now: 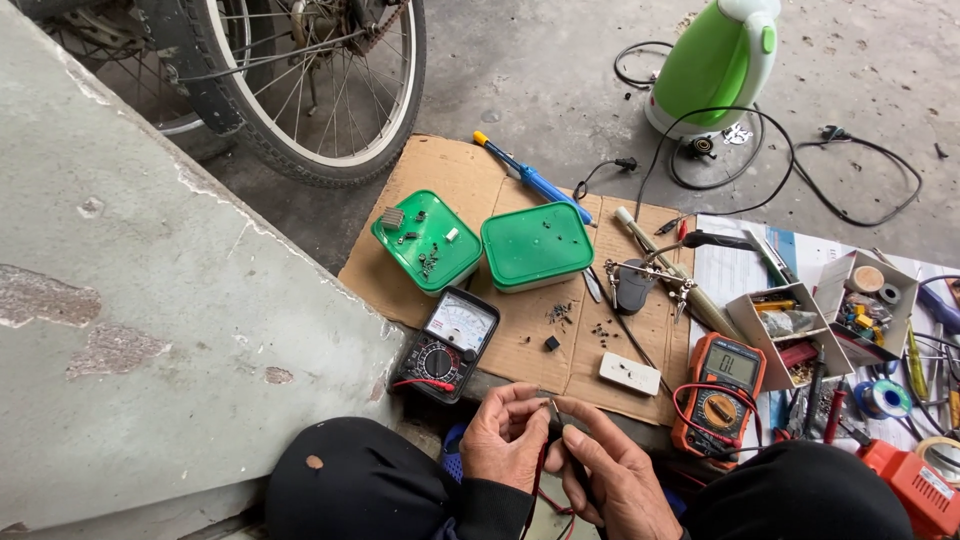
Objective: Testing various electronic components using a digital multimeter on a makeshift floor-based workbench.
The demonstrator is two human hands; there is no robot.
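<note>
My left hand (505, 437) and my right hand (612, 478) meet low in the frame, between my knees. Both pinch a small dark component with thin leads (553, 408) between their fingertips. Red and black probe wires (541, 480) hang down between the hands. A black analogue multimeter (447, 344) lies just left of my left hand on the cardboard sheet (520, 330). An orange digital multimeter (722, 392) with a red lead sits just right of my right hand.
Two green plastic lids (428, 240) (536, 245) hold small parts. A blue soldering iron (535, 182), a helping-hand clamp (640, 278), a white block (630, 373) and open parts boxes (790, 335) lie around. A green kettle (715, 65) and a bicycle wheel (320, 90) stand beyond; a concrete slab (150, 300) rises at left.
</note>
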